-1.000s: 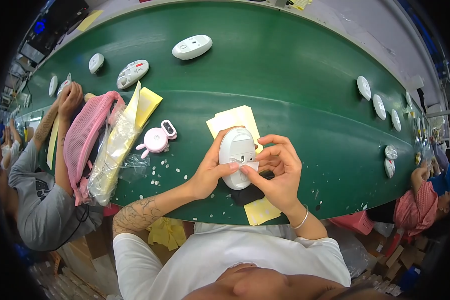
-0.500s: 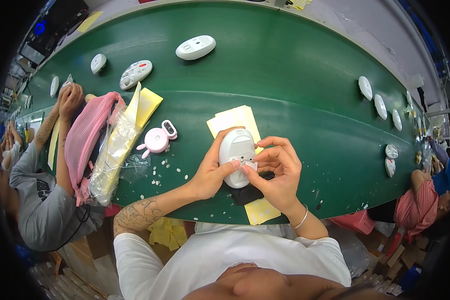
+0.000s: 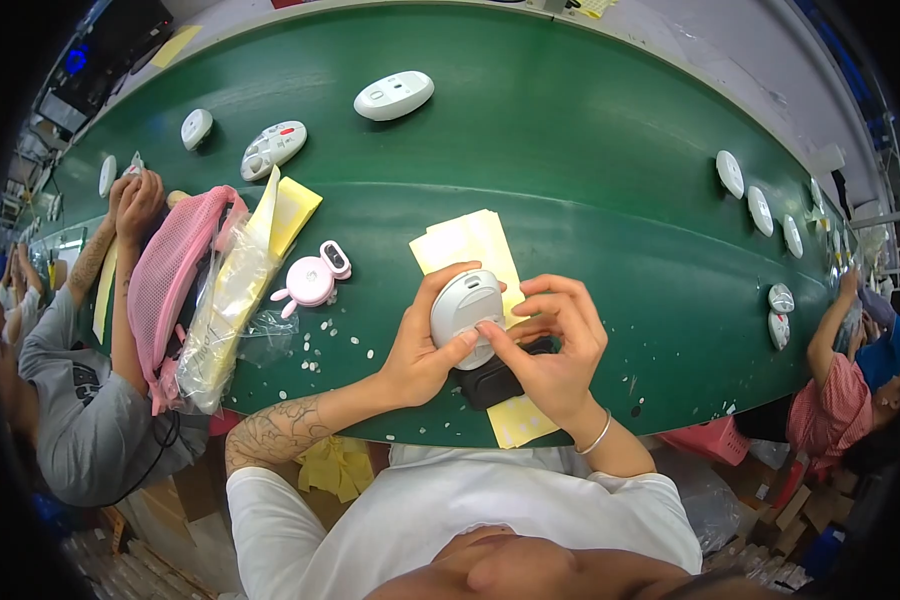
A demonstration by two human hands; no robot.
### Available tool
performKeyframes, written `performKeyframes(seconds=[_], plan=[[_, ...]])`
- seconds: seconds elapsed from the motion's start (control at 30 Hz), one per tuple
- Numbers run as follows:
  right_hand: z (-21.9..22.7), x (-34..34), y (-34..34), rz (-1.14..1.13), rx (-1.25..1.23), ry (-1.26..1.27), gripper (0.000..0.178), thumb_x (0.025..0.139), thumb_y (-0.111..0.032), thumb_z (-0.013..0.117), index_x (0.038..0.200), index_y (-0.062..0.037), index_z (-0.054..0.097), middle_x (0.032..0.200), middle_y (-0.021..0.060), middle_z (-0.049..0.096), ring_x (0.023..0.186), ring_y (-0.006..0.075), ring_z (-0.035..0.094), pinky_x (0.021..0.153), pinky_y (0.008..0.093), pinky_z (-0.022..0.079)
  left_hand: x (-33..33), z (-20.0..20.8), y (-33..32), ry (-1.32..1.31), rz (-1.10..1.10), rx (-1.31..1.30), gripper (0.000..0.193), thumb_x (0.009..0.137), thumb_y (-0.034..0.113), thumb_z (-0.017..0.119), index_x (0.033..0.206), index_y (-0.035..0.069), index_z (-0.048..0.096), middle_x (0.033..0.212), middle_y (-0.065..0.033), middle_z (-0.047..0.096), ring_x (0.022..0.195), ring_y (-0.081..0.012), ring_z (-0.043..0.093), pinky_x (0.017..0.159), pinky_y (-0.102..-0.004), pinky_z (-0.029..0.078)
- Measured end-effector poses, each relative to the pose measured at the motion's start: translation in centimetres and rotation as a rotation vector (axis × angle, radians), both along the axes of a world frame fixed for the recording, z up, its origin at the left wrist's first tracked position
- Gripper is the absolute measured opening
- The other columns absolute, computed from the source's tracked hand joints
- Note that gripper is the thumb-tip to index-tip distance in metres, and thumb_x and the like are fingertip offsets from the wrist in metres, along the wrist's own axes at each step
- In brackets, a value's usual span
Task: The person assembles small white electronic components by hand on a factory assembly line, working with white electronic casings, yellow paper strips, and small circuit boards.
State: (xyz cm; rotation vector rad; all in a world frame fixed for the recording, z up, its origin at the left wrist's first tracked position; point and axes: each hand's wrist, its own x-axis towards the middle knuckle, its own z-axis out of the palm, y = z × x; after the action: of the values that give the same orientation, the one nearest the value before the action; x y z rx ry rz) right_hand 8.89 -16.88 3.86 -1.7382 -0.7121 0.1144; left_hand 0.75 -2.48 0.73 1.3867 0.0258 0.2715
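My left hand point(image 3: 422, 350) is closed around a white oval computer mouse point(image 3: 458, 302), its thumb lying across the face turned up to me. A dark slot shows near the mouse's far end. My right hand point(image 3: 562, 345) has its thumb tip pressed on the same face, with the other fingers curled along the right side; whether a small piece sits under that thumb is hidden. Below the mouse lies a black pad-like object point(image 3: 492, 384), partly covered by the hands. Yellow sticker sheets point(image 3: 467, 240) stick out beyond it, and another yellow sheet point(image 3: 522, 424) lies at the near edge.
On the green belt table point(image 3: 610, 130) sit several more white mice point(image 3: 394, 95). Left of my hands are a pink handheld fan point(image 3: 311, 281), a plastic bag of yellow sheets point(image 3: 226, 318) and a pink mesh pouch point(image 3: 182, 275). Co-workers sit on both sides.
The mouse has tilted in my hands, so its far end with the slot now faces up more. My right thumb stays on its face. At right, a co-worker's arm has reached up over the table.
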Motion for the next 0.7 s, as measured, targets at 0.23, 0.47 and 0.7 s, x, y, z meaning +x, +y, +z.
performKeyframes(seconds=[0.23,0.47,0.7], plan=[[-1.1,1.3,-0.2,-0.100,-0.037,0.011,0.029,0.070,-0.007,0.080,0.090,-0.0005,0.060,0.103,0.0096,0.059,0.079,0.0135,0.067,0.058,0.0229,0.053,0.2,0.2,0.2,0.083,-0.044,-0.308,0.051,0.090,0.018,0.051,0.135,0.006,0.031,0.121,-0.0190,0.056,0.111,-0.0238,0.056,0.093,-0.0361,0.047],[-1.0,0.8,1.0,0.021,0.182,0.064,0.042,0.074,-0.011,0.079,0.109,-0.0009,0.060,0.111,0.0125,0.060,0.084,0.0209,0.068,0.065,0.0270,0.056,0.3,0.1,0.0,0.177,-0.076,-0.408,0.052,0.093,0.029,0.049,0.135,0.006,0.030,0.120,-0.0179,0.053,0.109,-0.0240,0.057,0.087,-0.0358,0.051],[-0.9,0.4,0.9,0.232,0.055,0.315,0.047,0.083,-0.013,0.070,0.125,0.0015,0.054,0.114,0.0192,0.064,0.094,0.0255,0.067,0.075,0.0325,0.056,0.2,-0.8,-0.1,0.168,0.054,-0.383,0.041,0.096,0.023,0.046,0.132,0.004,0.040,0.117,-0.0103,0.054,0.103,-0.0164,0.058,0.089,-0.0314,0.048]])
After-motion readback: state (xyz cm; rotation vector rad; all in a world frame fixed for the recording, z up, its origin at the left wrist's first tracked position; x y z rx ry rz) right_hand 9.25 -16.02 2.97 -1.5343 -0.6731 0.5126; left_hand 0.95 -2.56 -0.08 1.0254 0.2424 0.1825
